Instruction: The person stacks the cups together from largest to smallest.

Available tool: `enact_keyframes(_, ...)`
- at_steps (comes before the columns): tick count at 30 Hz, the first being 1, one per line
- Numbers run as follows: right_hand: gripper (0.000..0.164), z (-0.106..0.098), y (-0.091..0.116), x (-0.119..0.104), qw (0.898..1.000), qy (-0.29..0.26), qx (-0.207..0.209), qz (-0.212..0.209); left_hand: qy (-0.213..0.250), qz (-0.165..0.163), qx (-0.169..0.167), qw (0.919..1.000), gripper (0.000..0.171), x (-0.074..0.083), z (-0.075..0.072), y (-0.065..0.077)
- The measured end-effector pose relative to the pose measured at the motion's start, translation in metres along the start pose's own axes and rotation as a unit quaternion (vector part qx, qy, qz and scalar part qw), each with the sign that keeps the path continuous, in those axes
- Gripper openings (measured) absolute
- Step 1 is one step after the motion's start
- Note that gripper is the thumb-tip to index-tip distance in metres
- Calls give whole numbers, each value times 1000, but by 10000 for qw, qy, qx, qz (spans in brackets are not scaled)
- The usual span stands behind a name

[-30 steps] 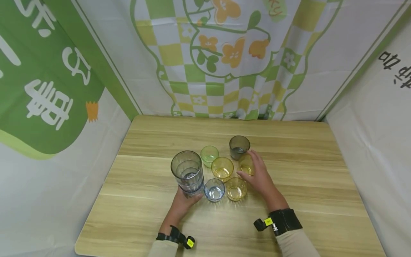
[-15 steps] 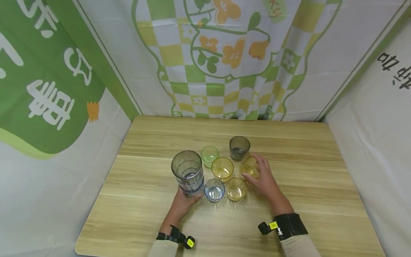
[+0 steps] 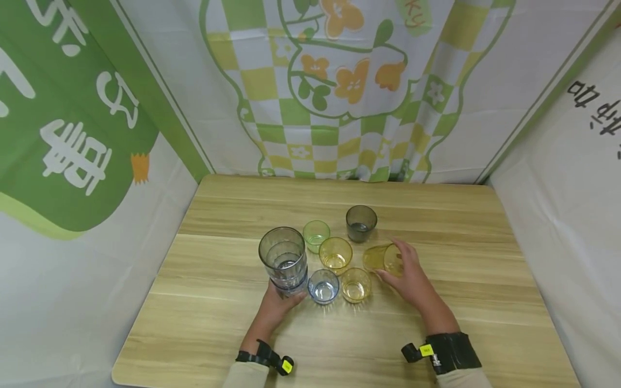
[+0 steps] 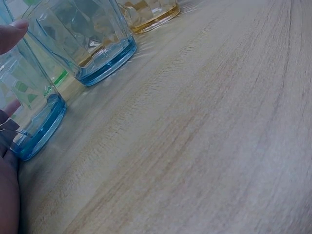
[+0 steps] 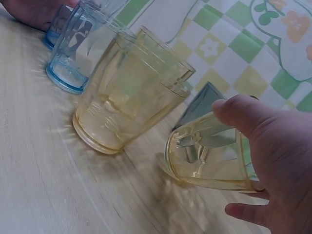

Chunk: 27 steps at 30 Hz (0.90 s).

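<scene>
My left hand (image 3: 278,309) grips the bottom of a stack of clear tumblers at the left of the group; the lowest is a blue-based glass (image 4: 36,122), and a grey-rimmed glass (image 3: 276,245) tops it. My right hand (image 3: 412,280) holds a yellow glass (image 5: 207,158) between thumb and fingers. That glass leans far over, its mouth toward my palm and its base pointing left. Beside it stand two upright yellow glasses, one behind (image 3: 336,254) and one in front (image 3: 356,285). Another blue glass (image 3: 323,287) stands next to the stack.
A small green glass (image 3: 316,236) stands behind the yellow ones, and a dark grey glass (image 3: 361,223) stands at the back right of the group. Everything is on a wooden table (image 3: 233,210). A patterned cloth (image 3: 315,134) hangs behind its far edge.
My right hand has drawn the yellow glass right and toward me, away from the dark grey glass, and tipped it from upright onto a slant. The left hand and its stack have stayed put.
</scene>
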State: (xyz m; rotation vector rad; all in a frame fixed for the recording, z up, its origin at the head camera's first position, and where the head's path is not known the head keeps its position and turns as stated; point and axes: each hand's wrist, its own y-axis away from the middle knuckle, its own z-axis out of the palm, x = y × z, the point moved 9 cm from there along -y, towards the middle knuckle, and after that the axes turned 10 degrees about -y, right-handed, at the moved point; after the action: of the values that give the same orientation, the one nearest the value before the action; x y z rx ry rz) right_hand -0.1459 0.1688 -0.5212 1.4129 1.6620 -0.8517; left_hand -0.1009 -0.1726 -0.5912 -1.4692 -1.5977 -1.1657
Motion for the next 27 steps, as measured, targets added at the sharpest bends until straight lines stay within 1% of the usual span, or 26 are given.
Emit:
enact_keyframes(4, 89, -5, 7, 4, 9996, 160, -86, 194, 35, 40, 5, 10000, 101, 1, 0, 0)
enact_keyframes(9, 87, -10, 15, 11, 9978, 570, -170, 305, 55, 72, 12, 10000, 101, 2, 0, 0)
enact_keyframes(15, 87, -15, 29, 16, 9971, 634, -246, 336, 21, 35, 13, 10000, 103, 2, 0, 1)
enact_keyframes(20, 87, -24, 39, 6, 9960, 819, -282, 208, 84, 86, 30, 9999, 102, 1, 0, 0)
enact_keyframes(24, 88, -29, 44, -3, 9940, 997, -396, 215, 103, 105, 31, 9999, 100, 0, 0, -1)
enact_keyframes(27, 86, -31, 47, -9, 9932, 1003, -516, 271, 130, 110, 33, 9998, 100, -1, 0, -1)
